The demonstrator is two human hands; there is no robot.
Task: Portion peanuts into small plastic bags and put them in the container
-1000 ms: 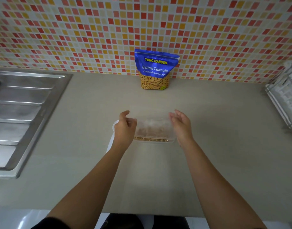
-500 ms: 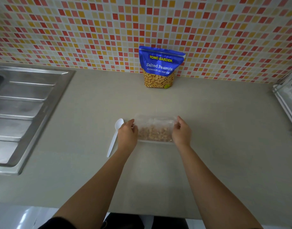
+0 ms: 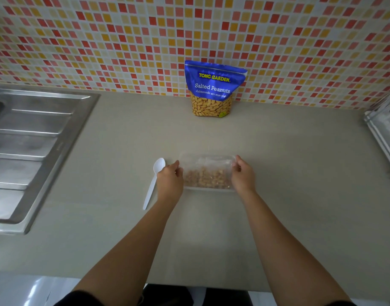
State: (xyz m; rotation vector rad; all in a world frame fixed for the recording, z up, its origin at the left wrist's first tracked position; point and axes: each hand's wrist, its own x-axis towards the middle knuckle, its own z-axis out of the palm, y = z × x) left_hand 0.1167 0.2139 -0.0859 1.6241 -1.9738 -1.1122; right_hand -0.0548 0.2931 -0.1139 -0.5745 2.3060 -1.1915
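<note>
From the head camera, the job looks close to its end. The container sits on the desk straight in front of the person, and a brown layer of peanuts fills its near half. Crinkled clear film shows above them, which suggests the nuts are bagged, but single bags cannot be counted through the blurred plastic. I also cannot tell whether a lid is on. The spoon lies flat on the desk just left of the container, bowl toward the wall, and no hand touches it. The pouch stands upright against the tiled wall, well apart from the container, with plenty of nuts showing through its window. I judge scooping to be over for now. What may be left is closing or moving the container, or more portions if the pouch is meant to be emptied.

Both forearms reach forward, roughly parallel, and the hands bracket the container end to end. The left hand is at its left end with the fingers curled in against the wall and the thumb up near the far corner — it appears to hold that end. The right hand mirrors it, with fingers curled over the right rim and grasping it. The container rests level on the desk between them.

A steel sink is set in the desk at far left, and a white rack shows at the right edge. Both are well away from the work.
</note>
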